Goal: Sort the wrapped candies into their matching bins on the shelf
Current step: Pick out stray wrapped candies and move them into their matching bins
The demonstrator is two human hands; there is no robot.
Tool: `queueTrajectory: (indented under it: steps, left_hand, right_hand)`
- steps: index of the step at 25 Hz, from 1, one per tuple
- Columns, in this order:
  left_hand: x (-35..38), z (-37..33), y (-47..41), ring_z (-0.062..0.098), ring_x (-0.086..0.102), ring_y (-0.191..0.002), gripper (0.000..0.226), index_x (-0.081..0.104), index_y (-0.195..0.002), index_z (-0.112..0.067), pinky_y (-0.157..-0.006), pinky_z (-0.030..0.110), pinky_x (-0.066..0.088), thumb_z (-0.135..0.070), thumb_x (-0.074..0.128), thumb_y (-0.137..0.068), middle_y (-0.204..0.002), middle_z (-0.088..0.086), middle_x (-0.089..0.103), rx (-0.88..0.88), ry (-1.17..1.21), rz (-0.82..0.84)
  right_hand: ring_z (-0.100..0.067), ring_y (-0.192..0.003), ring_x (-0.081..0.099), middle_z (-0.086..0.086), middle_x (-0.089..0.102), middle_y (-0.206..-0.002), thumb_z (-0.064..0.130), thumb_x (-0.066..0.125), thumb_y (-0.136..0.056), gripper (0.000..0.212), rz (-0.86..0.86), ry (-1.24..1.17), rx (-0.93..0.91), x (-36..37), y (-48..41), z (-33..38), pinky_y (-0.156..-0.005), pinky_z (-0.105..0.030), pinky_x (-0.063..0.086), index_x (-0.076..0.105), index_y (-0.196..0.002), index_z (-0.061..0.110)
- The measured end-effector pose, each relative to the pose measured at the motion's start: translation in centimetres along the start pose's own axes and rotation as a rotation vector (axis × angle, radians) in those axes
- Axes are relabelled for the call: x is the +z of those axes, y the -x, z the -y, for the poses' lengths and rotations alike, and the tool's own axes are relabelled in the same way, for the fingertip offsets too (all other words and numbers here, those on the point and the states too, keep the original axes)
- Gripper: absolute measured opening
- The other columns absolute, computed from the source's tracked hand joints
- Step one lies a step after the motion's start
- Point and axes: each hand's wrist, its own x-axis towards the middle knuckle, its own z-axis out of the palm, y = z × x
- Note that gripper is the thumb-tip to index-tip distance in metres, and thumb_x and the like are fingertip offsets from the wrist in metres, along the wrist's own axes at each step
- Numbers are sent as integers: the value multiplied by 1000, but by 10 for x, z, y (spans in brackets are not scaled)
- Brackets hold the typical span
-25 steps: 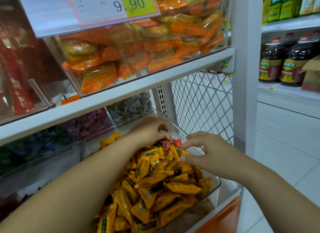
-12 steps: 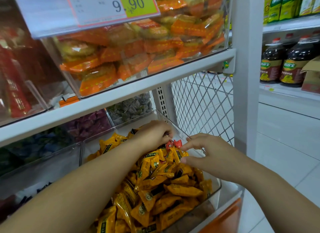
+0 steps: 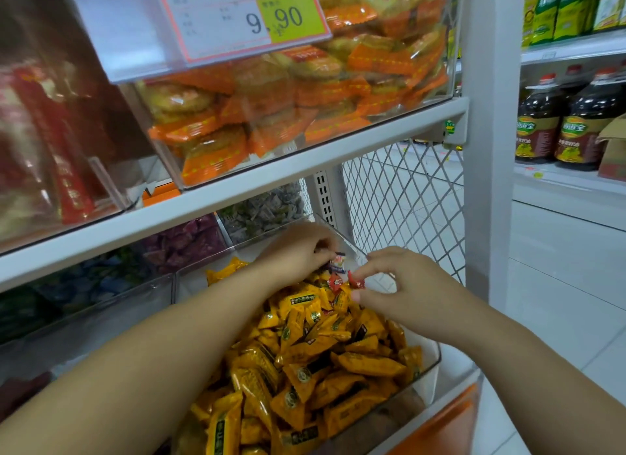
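A clear bin (image 3: 437, 363) on the lower shelf is heaped with yellow wrapped candies (image 3: 321, 356). At the back of the heap lie two red wrapped candies (image 3: 335, 281). My left hand (image 3: 298, 251) is curled over the back of the bin and pinches a small red-and-white wrapped candy (image 3: 338, 262). My right hand (image 3: 403, 288) hovers beside it, with its thumb and forefinger at another red candy (image 3: 356, 281). Whether that candy is lifted or still lies on the heap cannot be told.
Behind are bins of purple candies (image 3: 189, 241) and grey-green candies (image 3: 267, 210); an upper bin holds orange snack packs (image 3: 298, 92) under a 9.90 price tag (image 3: 244, 17). A mesh panel (image 3: 406, 210) and white post (image 3: 491, 149) close the right side. Oil bottles (image 3: 576, 122) stand beyond.
My left hand has lifted a red-and-white candy clear of the heap. My right hand's thumb and forefinger have moved onto a red candy at the back.
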Motion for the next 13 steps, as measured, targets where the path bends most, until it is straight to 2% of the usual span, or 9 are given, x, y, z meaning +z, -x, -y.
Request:
queueTrajectory:
  steps: [3, 6, 10, 13]
  left_hand:
    - [-30, -6, 32, 1, 48, -83, 4, 62, -93, -22, -66, 14, 35, -22, 60, -89, -90, -14, 54, -109, 90, -149]
    - [-46, -2, 86, -1, 48, -76, 5, 63, -92, -21, -61, 2, 34, -21, 63, -87, -86, -15, 55, -145, 151, -304]
    - [-60, 6, 159, -2, 50, -70, 8, 60, -83, -24, -62, 5, 35, -18, 64, -87, -78, -17, 56, -168, 221, -441]
    - [-72, 22, 212, 1, 47, -59, 11, 59, -80, -26, -55, 12, 33, -19, 62, -88, -68, -16, 55, -299, 234, -500]
  right_hand:
    - [-7, -123, 41, 8, 49, -127, 36, 66, -83, 22, -148, 4, -43, 10, 2, 21, -98, -23, 30, 67, -104, 32]
    - [-1, -111, 45, 14, 51, -112, 30, 65, -84, 21, -170, -23, -128, 25, 12, 51, -91, -16, 29, 68, -105, 29]
    - [5, -89, 50, 14, 58, -107, 30, 64, -85, 19, -85, -22, -233, 50, 23, 88, -78, -13, 35, 68, -103, 29]
    - [0, -97, 50, 14, 59, -110, 32, 62, -87, 18, 8, 25, -262, 65, 29, 108, -79, -16, 32, 67, -104, 30]
